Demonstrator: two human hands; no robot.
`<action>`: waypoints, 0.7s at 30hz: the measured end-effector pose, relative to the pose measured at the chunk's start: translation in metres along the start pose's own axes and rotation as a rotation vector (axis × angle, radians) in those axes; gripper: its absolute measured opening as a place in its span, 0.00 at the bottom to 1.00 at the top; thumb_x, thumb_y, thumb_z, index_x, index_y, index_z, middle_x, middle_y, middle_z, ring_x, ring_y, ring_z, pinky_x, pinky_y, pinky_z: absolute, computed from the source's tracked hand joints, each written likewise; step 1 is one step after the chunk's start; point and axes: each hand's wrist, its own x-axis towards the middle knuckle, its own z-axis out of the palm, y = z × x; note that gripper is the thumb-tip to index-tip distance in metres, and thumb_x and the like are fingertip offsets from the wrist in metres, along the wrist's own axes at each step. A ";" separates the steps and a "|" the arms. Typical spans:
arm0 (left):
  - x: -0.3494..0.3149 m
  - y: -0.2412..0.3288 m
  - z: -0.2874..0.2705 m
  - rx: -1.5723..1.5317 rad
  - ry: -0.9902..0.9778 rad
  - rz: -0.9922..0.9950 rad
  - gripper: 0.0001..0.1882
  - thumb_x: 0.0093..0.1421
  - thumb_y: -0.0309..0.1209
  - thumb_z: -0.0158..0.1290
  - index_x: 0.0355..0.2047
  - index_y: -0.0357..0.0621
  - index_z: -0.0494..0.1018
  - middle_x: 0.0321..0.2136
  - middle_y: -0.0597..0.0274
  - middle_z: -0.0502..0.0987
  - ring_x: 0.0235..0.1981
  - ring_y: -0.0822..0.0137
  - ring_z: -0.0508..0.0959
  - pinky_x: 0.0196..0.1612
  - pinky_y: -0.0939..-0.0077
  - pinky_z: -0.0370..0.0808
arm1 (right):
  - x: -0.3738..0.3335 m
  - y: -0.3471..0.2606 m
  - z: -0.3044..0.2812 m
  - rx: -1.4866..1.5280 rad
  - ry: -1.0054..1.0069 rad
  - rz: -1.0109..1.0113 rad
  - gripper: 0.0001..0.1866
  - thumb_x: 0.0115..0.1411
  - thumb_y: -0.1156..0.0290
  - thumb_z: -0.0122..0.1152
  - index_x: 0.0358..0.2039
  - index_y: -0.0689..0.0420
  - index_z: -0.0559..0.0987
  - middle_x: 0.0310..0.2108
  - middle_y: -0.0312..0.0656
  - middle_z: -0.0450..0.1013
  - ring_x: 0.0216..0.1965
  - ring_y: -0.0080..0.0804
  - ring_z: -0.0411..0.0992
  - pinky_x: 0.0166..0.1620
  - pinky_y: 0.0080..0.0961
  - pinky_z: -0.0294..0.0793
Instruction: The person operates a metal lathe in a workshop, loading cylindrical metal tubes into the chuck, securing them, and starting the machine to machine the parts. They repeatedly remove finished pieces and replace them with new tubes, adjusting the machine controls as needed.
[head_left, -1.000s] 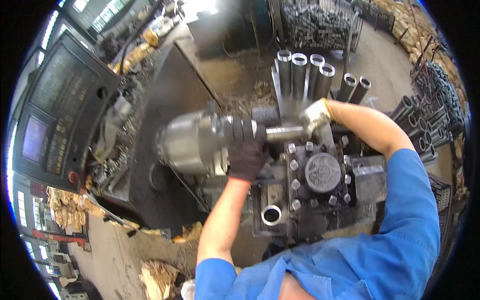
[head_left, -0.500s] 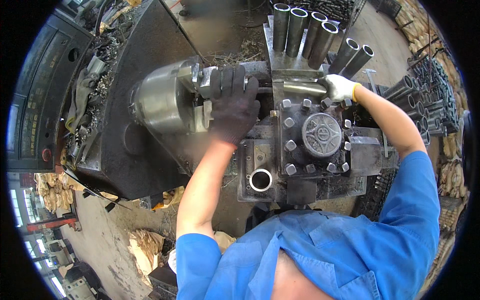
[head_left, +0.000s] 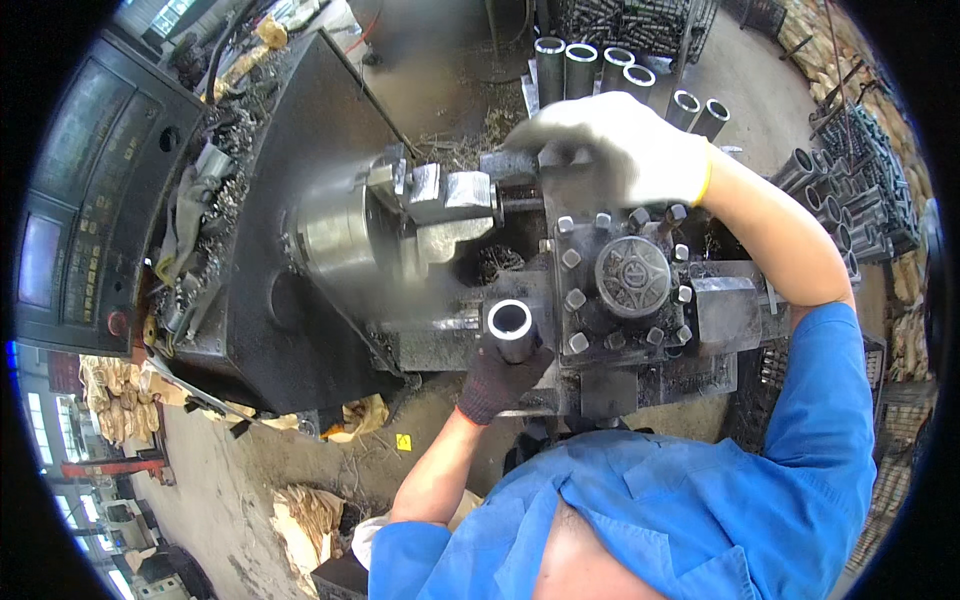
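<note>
Head view: the left hand [head_left: 503, 384], in a dark glove with an orange-red cuff edge, is closed around a metal tube [head_left: 516, 346], whose open end faces up; whether its base rests on anything is hidden. This tube is on the near left side of a dark tool post [head_left: 632, 277] with a round, embossed cap and bolts about its rim. The right hand [head_left: 632, 150], in a white glove with a yellow cuff, is over the far side of the machine, smeared by motion, so I cannot tell how far open it is or whether it holds something. Left of the post is a shiny chuck [head_left: 345, 222] with stepped metal blocks at its face. Beyond the right hand, six metal tubes [head_left: 581, 82] stand on end, their lower parts partly covered by the glove; more are gathered at the far right. On the left, metal chips [head_left: 205, 212] lie between a control panel [head_left: 95, 175] and a dark machine cover [head_left: 300, 215]. Crumpled brown paper [head_left: 308, 530] lies on the grey floor [head_left: 225, 500], at the near left.
</note>
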 end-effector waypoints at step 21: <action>-0.064 -0.088 -0.099 0.057 0.431 -0.196 0.14 0.64 0.34 0.67 0.43 0.37 0.82 0.37 0.61 0.85 0.35 0.71 0.83 0.40 0.73 0.79 | -0.055 0.070 0.042 -0.365 -0.641 0.614 0.17 0.44 0.61 0.70 0.30 0.60 0.89 0.30 0.56 0.83 0.34 0.55 0.85 0.39 0.45 0.84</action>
